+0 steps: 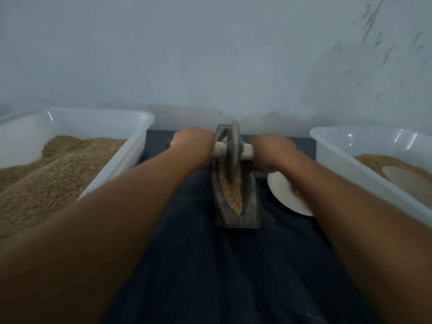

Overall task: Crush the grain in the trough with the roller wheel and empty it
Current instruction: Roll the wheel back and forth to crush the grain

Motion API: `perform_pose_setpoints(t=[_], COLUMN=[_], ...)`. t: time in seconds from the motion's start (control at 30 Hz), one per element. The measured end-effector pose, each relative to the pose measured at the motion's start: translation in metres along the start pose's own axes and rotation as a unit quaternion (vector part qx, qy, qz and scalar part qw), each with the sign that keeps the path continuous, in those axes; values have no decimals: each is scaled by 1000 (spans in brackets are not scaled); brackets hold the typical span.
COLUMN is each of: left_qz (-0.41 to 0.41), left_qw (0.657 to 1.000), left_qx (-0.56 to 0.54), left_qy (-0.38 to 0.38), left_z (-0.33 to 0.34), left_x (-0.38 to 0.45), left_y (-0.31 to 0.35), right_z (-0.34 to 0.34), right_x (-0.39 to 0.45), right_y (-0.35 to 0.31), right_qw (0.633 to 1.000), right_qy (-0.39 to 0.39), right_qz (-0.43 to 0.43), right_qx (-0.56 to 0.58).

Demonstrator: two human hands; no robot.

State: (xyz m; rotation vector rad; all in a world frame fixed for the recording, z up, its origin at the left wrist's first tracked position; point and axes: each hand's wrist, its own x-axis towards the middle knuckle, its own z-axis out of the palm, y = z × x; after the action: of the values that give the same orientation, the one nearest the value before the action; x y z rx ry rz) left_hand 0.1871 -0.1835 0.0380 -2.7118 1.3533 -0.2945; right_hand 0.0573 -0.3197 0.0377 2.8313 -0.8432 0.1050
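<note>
Two hands (pixel 233 149), one roller wheel (pixel 233 150), two tubs (pixel 138 141)

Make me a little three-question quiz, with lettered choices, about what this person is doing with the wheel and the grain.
1. Where does the roller wheel stand in the trough?
A. Toward the far end
B. At the near end
C. Outside it

2. How many white tubs flank the trough?
A. One
B. Two
C. Four

3. What are the hands doing?
A. Resting flat on the cloth
B. Scooping grain
C. Gripping the wheel's axle

Answers:
1 A: the grain lies exposed nearer the person.
2 B: the left tub and the right tub.
3 C: the left hand and the right hand curl round the axle, one either side.
</note>
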Motion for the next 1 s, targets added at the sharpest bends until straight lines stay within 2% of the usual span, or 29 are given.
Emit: perform_pose_setpoints(t=[0.23,0.57,1.0], left_qz=[-12,-24,-21], left_qw=[999,987,975], left_qx=[-2,9,38], left_qy=[47,157,217], left_z=[3,8,14], left_x=[-28,-71,-101], left_y=[6,18,23], right_z=[14,27,34], right_x=[-27,-71,-92], right_y=[-3,-9,-16], right_qw=[995,973,953], right_qy=[91,230,300], right_qz=[13,-5,12], right_qx=[36,20,37])
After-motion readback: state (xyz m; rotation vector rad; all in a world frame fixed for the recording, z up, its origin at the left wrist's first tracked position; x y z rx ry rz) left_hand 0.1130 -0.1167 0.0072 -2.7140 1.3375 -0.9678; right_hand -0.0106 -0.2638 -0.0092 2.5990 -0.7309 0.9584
